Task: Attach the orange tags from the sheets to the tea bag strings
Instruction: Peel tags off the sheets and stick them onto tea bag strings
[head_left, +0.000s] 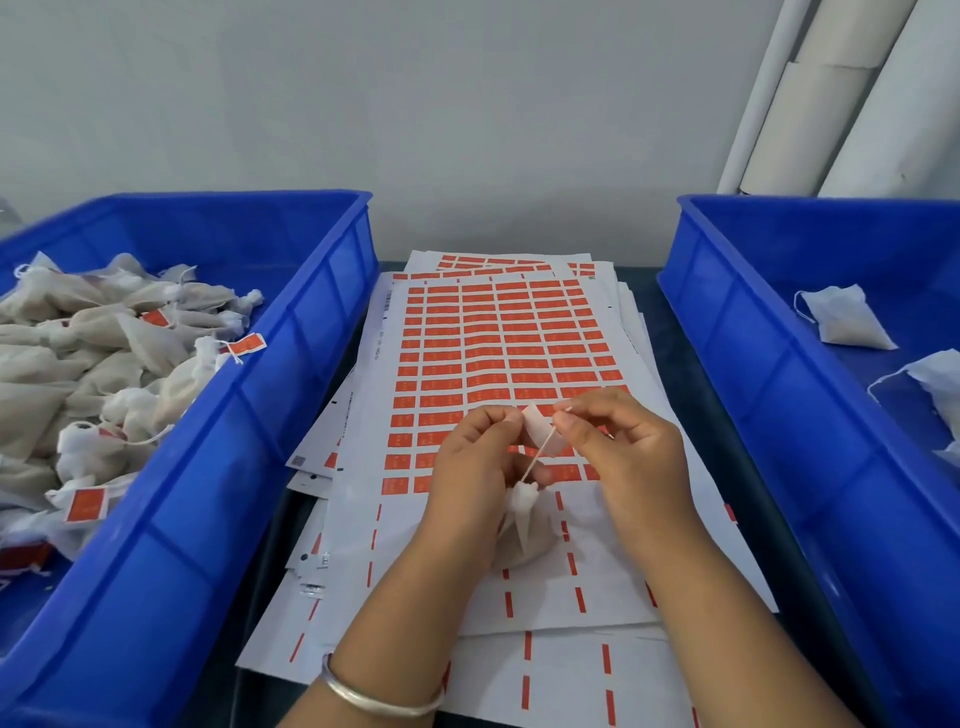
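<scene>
A stack of white sheets (498, 343) printed with rows of orange tags lies between two bins. Over its near half, my left hand (470, 467) pinches a peeled tag (540, 431) that shows its white back, and a small white tea bag (522, 512) hangs below that hand. The bag's thin string (540, 452) runs up across the tag to my right hand (618, 441), which pinches the string's end between thumb and forefinger.
A blue bin (291, 395) on the left holds a heap of tea bags, some with orange tags. A second blue bin (753, 374) on the right holds a few untagged bags (844, 322). White rolls (831, 98) lean on the wall behind.
</scene>
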